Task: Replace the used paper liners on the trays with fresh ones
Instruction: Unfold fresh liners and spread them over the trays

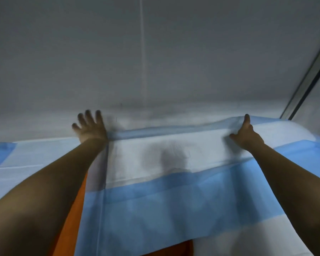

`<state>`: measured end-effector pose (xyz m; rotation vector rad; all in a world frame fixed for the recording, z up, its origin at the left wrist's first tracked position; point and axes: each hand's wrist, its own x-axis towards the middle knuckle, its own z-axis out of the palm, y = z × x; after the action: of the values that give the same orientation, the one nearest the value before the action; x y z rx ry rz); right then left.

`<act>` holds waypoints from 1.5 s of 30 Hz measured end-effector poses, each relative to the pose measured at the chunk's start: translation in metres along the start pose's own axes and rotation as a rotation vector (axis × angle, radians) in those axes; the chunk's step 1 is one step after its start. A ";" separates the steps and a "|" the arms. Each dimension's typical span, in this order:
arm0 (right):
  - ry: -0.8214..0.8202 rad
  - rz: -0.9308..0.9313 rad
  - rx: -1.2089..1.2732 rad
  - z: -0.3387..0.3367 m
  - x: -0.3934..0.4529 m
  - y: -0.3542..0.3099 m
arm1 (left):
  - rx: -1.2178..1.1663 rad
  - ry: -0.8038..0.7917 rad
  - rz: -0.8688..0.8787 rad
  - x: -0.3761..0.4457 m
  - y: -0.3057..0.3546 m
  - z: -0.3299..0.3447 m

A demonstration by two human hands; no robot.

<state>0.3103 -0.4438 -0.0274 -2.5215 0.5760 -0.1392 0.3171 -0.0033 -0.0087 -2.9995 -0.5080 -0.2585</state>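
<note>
1. One blue-edged white liner (155, 163) lies spread over an orange surface (70, 228) — its long axis running left to right, far edge against the grey wall (155, 52).
2. The right hand (246, 133) pinches that far edge near its right end.
3. The left hand (90, 126) — blurred, fingers spread — lies at the far left corner, holding nothing.
4. A second liner (26, 154) lies further left.

A blue-bordered white paper liner (155, 163) lies across an orange surface (72, 218), its far edge against a grey wall (155, 52). A second blue-edged white liner (26, 159) lies to its left; a metal rail (307, 80) stands far right.
</note>
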 end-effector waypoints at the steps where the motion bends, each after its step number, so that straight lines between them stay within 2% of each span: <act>1: -0.046 -0.025 -0.018 0.003 -0.001 0.003 | 0.099 0.029 0.150 -0.007 0.010 0.000; 2: -0.113 -0.045 -0.053 0.007 -0.002 0.008 | 0.145 0.029 0.283 -0.011 0.019 0.003; 4: -0.244 -0.062 -0.186 0.015 -0.005 0.021 | 0.063 -0.037 0.441 -0.029 0.050 0.001; 8: -0.265 -0.015 -0.366 0.013 -0.025 0.051 | -0.109 -0.232 0.820 -0.089 0.128 -0.009; 10: -0.315 -0.017 -0.386 0.008 -0.040 0.065 | -0.107 -0.404 0.926 -0.118 0.160 -0.006; 13: -0.289 -0.077 -0.503 0.009 -0.065 0.077 | -0.099 -0.505 0.961 -0.156 0.196 0.001; 16: -0.218 -0.147 -0.580 0.004 -0.084 0.074 | -0.124 -0.480 0.928 -0.186 0.219 0.006; 20: -0.293 -0.285 -0.604 -0.003 -0.096 0.072 | -0.108 -0.457 0.907 -0.205 0.234 0.011; 22: -0.390 -0.387 -0.497 -0.009 -0.102 0.073 | -0.094 -0.461 0.917 -0.210 0.239 0.012; 24: -0.501 -0.375 -0.213 -0.019 -0.105 0.076 | -0.097 -0.462 0.935 -0.216 0.242 0.013; 25: -0.479 -0.340 -0.082 -0.023 -0.103 0.079 | -0.094 -0.471 0.940 -0.217 0.242 0.014; 26: -0.373 -0.288 -0.005 -0.031 -0.099 0.084 | -0.086 -0.490 0.947 -0.217 0.241 0.016; 28: -0.024 -0.109 -0.075 -0.051 -0.082 0.108 | -0.061 -0.555 0.956 -0.216 0.238 0.019; 29: 0.109 0.018 -0.127 -0.063 -0.073 0.125 | -0.055 -0.582 0.960 -0.214 0.236 0.019; 30: 0.177 0.156 -0.149 -0.075 -0.067 0.144 | -0.055 -0.601 0.965 -0.212 0.233 0.019; 32: 0.218 0.373 -0.164 -0.099 -0.060 0.184 | -0.074 -0.583 0.988 -0.208 0.234 0.016; 36: 0.229 0.496 -0.001 -0.127 -0.050 0.252 | -0.107 -0.359 1.024 -0.210 0.257 0.007; 39: 0.213 0.560 0.266 -0.136 -0.038 0.272 | -0.165 -0.405 1.100 -0.221 0.284 0.002; 42: 0.169 0.498 0.467 -0.140 -0.027 0.275 | -0.213 -0.435 1.176 -0.236 0.313 -0.004; 45: 0.215 0.478 0.608 -0.143 -0.018 0.283 | -0.269 -0.458 1.216 -0.248 0.339 -0.008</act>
<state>0.1581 -0.7204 -0.0567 -1.7433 1.0275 -0.3497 0.1979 -0.4025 -0.0654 -2.9402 1.4001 0.4821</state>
